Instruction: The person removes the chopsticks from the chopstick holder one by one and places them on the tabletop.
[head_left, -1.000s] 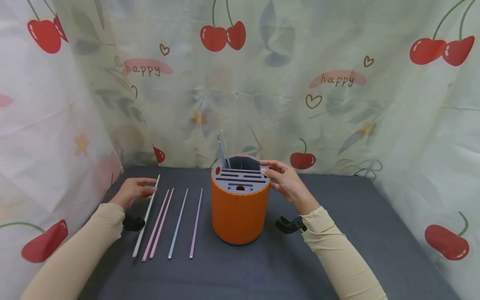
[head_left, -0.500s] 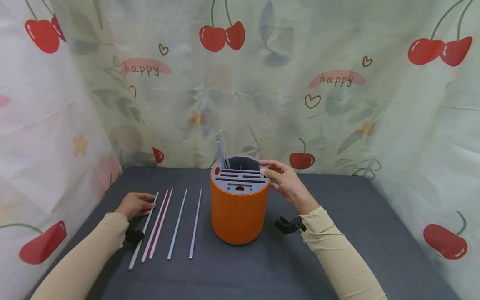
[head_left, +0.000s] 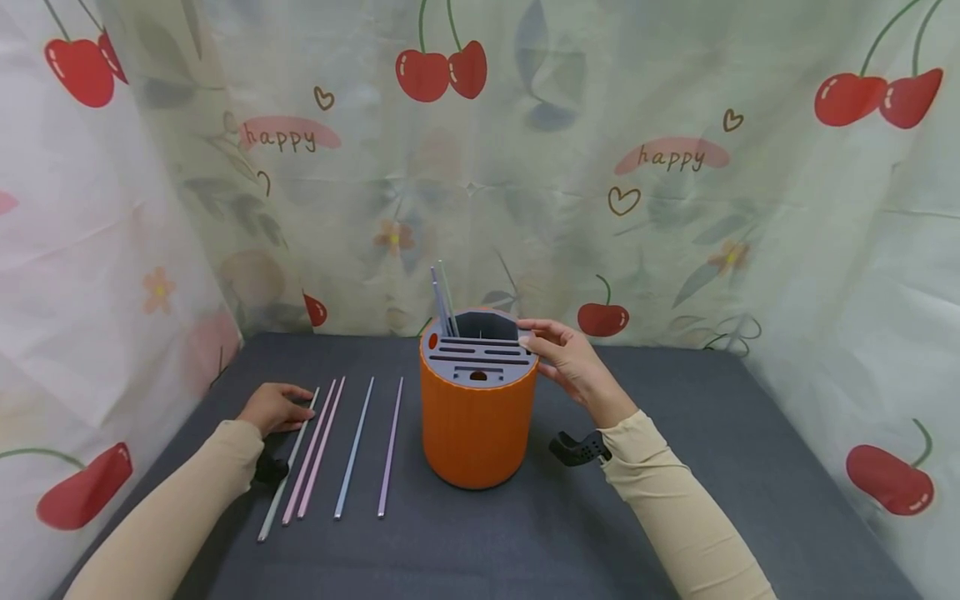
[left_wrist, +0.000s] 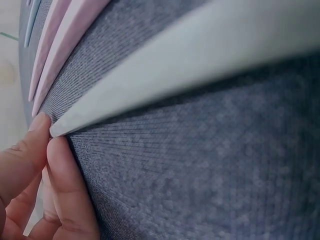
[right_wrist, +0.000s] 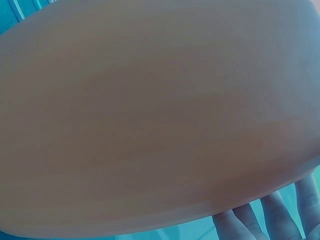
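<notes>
My left hand [head_left: 276, 408] is at the far tip of a pale green-white chopstick [head_left: 273, 510], the leftmost in a row on the dark cloth. In the left wrist view, thumb and a finger pinch the tip of that chopstick [left_wrist: 150, 80]. Right beside it lie two pink chopsticks [head_left: 318, 450]. A round orange knife block [head_left: 478, 433] with a grey slotted top stands upright. My right hand [head_left: 570, 362] grips its right rim, thumb on top and fingers round the far side. The right wrist view is mostly filled by the block's blurred wall [right_wrist: 150, 120]; only fingertips show below it.
A blue chopstick [head_left: 354, 454] and a purple chopstick [head_left: 391, 454] lie between the pink ones and the block. Thin sticks [head_left: 441, 300] stand in the block's rear opening. A printed curtain [head_left: 480, 167] hangs around the dark-covered table [head_left: 675, 433].
My left hand has drawn the pale chopstick nearer to me, then shifted slightly right towards the pink ones. My right hand has stayed on the block's rim.
</notes>
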